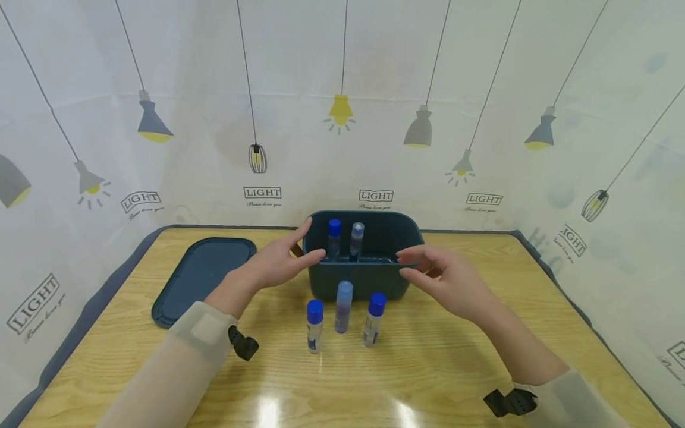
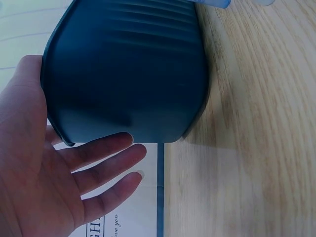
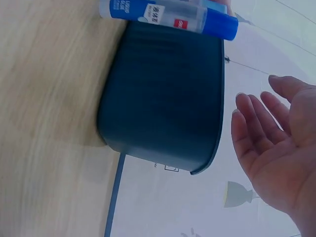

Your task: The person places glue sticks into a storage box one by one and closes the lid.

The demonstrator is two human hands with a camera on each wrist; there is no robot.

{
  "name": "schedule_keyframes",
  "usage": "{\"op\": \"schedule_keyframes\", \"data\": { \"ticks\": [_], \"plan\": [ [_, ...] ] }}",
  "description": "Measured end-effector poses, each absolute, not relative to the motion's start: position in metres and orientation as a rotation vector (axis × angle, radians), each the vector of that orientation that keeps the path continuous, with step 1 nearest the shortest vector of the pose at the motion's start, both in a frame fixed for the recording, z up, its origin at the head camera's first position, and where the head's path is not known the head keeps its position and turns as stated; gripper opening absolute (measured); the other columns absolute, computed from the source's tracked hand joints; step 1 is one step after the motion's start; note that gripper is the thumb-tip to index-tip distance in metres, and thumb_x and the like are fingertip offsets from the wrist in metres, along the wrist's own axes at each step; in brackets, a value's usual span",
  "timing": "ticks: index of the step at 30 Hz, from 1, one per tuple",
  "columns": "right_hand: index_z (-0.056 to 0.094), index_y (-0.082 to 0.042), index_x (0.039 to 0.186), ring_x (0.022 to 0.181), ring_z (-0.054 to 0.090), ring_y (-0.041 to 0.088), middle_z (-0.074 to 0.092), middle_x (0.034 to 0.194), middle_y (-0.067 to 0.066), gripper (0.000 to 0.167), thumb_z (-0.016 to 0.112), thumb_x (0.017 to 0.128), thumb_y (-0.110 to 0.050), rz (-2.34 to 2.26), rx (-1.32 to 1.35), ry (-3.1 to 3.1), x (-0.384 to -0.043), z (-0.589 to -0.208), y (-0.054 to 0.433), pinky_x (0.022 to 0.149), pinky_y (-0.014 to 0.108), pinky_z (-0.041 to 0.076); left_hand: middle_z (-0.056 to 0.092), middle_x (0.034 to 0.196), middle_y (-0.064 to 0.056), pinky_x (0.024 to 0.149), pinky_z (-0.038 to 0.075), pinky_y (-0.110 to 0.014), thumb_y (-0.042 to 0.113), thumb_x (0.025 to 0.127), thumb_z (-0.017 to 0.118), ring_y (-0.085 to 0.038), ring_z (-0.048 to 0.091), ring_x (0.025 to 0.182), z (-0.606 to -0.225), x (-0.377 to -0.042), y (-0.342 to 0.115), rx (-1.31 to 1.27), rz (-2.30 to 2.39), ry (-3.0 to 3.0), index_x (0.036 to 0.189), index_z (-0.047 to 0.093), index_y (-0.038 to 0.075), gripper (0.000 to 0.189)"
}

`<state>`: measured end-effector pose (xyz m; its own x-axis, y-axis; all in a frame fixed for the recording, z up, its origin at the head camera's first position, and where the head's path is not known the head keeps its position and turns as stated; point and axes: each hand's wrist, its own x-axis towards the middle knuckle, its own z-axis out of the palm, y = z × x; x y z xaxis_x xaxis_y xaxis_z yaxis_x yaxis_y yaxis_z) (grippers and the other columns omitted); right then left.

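Note:
A dark blue rectangular bin (image 1: 358, 282) stands on the table with its top uncovered. Inside it stand a blue-capped glue bottle (image 1: 334, 230) and a paler-topped bottle (image 1: 356, 238). My left hand (image 1: 275, 258) is at the bin's left end, thumb by the rim and fingers loosely extended along the outside. At the right end is my right hand (image 1: 449, 276); the right wrist view shows its relaxed fingers (image 3: 254, 131) apart from the bin. Three liquid glue bottles stand in front: two blue-capped, left (image 1: 315, 327) and right (image 1: 374, 321), and one pale blue-topped (image 1: 343, 306) between them.
A dark blue lid (image 1: 206, 276) lies flat on the wooden table (image 1: 455, 368), left of the bin. Behind the table hangs a pale cloth (image 1: 299, 77) printed with lamps. Each wrist wears a black strap.

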<state>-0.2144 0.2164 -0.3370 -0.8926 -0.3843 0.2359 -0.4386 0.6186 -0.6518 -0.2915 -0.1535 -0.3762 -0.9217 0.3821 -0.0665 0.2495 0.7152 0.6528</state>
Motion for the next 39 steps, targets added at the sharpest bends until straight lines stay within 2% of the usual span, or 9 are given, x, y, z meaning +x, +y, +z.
{"op": "schedule_keyframes", "data": {
  "ticks": [6, 15, 24, 39],
  "plan": [
    [0.076, -0.020, 0.132, 0.092, 0.072, 0.016, 0.079, 0.123, 0.001, 0.027, 0.074, 0.108, -0.030, 1.256, 0.749, -2.795, -0.202, -0.350, 0.214, 0.078, 0.028, 0.060, 0.067, 0.143, -0.012, 0.105, 0.054, -0.055, 0.082, 0.101, 0.053, -0.030, 0.067, 0.124, -0.376, -0.292, -0.154, 0.516, 0.996, 2.726, 0.177, 0.003, 0.043, 0.099],
    [0.074, -0.016, 0.137, 0.092, 0.072, 0.016, 0.076, 0.131, 0.005, 0.036, 0.076, 0.106, -0.033, 1.346, 0.812, -2.857, -0.198, -0.371, 0.206, 0.078, 0.028, 0.060, 0.068, 0.142, -0.012, 0.103, 0.055, -0.055, 0.083, 0.101, 0.053, -0.030, 0.068, 0.122, -0.376, -0.292, -0.154, 0.511, 0.991, 2.728, 0.176, 0.002, 0.045, 0.099],
    [0.072, -0.017, 0.134, 0.088, 0.069, 0.019, 0.076, 0.111, 0.004, 0.033, 0.078, 0.104, -0.031, 1.374, 0.834, -2.870, -0.198, -0.383, 0.197, 0.072, 0.027, 0.057, 0.067, 0.143, -0.012, 0.103, 0.055, -0.055, 0.083, 0.101, 0.052, -0.031, 0.068, 0.123, -0.376, -0.291, -0.153, 0.517, 0.989, 2.730, 0.176, 0.002, 0.044, 0.099],
    [0.072, -0.018, 0.129, 0.084, 0.067, 0.016, 0.075, 0.105, 0.001, 0.025, 0.078, 0.105, -0.026, 1.392, 0.869, -2.829, -0.199, -0.388, 0.192, 0.070, 0.026, 0.055, 0.068, 0.142, -0.012, 0.100, 0.056, -0.052, 0.082, 0.101, 0.053, -0.029, 0.068, 0.120, -0.374, -0.290, -0.153, 0.517, 0.992, 2.731, 0.177, 0.002, 0.043, 0.099]
  ]
}}
